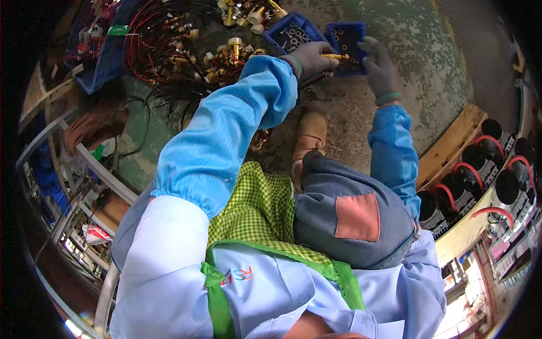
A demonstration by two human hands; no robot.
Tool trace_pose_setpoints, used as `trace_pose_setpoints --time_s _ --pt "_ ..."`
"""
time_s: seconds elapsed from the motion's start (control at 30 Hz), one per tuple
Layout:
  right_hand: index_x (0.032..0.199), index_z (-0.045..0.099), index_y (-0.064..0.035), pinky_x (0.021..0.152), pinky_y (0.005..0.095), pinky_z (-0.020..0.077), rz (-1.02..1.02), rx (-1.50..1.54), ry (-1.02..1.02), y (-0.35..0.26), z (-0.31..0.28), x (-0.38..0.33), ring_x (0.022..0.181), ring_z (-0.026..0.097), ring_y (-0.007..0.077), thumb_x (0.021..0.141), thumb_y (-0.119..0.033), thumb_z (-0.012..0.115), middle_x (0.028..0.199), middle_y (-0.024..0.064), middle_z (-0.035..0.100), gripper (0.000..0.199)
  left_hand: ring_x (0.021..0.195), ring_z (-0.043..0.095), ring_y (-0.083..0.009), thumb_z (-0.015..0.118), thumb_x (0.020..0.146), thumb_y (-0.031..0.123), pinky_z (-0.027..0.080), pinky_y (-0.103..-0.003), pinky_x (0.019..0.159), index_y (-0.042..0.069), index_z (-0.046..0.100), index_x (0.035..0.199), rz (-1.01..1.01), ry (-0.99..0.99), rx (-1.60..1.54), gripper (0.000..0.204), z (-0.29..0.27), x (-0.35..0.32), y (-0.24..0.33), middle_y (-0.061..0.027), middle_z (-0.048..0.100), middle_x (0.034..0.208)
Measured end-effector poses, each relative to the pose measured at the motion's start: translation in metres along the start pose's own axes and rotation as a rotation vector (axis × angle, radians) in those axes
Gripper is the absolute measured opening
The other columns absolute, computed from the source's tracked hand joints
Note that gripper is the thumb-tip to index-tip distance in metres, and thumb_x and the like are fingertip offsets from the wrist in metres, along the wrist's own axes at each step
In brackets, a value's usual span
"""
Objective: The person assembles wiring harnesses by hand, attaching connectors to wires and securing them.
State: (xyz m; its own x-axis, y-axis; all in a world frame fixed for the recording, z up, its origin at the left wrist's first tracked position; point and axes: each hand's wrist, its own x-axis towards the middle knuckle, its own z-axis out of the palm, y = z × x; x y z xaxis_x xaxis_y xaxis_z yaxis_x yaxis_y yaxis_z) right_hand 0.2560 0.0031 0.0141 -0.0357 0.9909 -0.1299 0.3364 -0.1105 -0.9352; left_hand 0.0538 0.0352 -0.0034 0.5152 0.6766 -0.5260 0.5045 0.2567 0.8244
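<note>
While the left hand (314, 58) fingers are pinching a small brass fitting (337, 56), the right hand (379, 66) is resting loosely curled on the blue tray (345, 35), gripping nothing I can see. Fitting is hovering just over that tray, w/ a 2nd blue tray (293, 31) beside it on the floor (418, 51). Best approach, imo: keeping the tray steadied and the fitting level. Red wire bundles (158, 34) are lying further left.

Two small trays (293, 31) lie side by side at the floor's (429, 62) far edge; the wires (164, 39) lie left of them; the pallet (451, 141) lies at the right edge.
</note>
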Motion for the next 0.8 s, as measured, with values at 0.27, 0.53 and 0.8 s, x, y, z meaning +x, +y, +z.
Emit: trace_pose_setpoints --time_s 0.27,0.53,0.8 --pt "0.120 0.051 -0.0114 0.074 0.0314 0.0503 0.012 0.013 0.042 -0.017 -0.002 0.005 0.076 0.061 0.0148 0.078 0.006 0.041 0.109 0.0123 0.062 0.047 0.092 0.058 -0.0266 0.064 0.080 0.042 0.047 -0.038 0.080 0.003 0.057 0.109 -0.053 0.021 -0.131 0.050 0.001 0.004 -0.002 -0.0156 0.060 0.100" --pt "0.120 0.051 -0.0107 0.078 0.0345 0.0495 -0.079 -0.089 0.155 -0.015 0.003 0.005 0.087 0.063 0.0193 0.080 0.005 0.041 0.107 0.0105 0.063 0.044 0.090 0.059 -0.0262 0.063 0.081 0.038 0.047 -0.037 0.079 0.003 0.058 0.109 -0.072 0.029 -0.043 0.045 0.002 0.016 -0.006 -0.0142 0.061 0.100" --pt "0.121 0.050 -0.0071 0.086 0.0415 0.0465 -0.150 -0.325 0.125 0.003 0.012 0.005 0.103 0.058 0.0286 0.086 -0.022 0.052 0.114 0.0126 0.060 0.037 0.089 0.060 -0.0266 0.065 0.080 0.031 0.047 -0.036 0.079 0.001 0.059 0.107 -0.023 0.090 -0.007 0.041 0.005 0.020 -0.007 -0.0154 0.063 0.098"
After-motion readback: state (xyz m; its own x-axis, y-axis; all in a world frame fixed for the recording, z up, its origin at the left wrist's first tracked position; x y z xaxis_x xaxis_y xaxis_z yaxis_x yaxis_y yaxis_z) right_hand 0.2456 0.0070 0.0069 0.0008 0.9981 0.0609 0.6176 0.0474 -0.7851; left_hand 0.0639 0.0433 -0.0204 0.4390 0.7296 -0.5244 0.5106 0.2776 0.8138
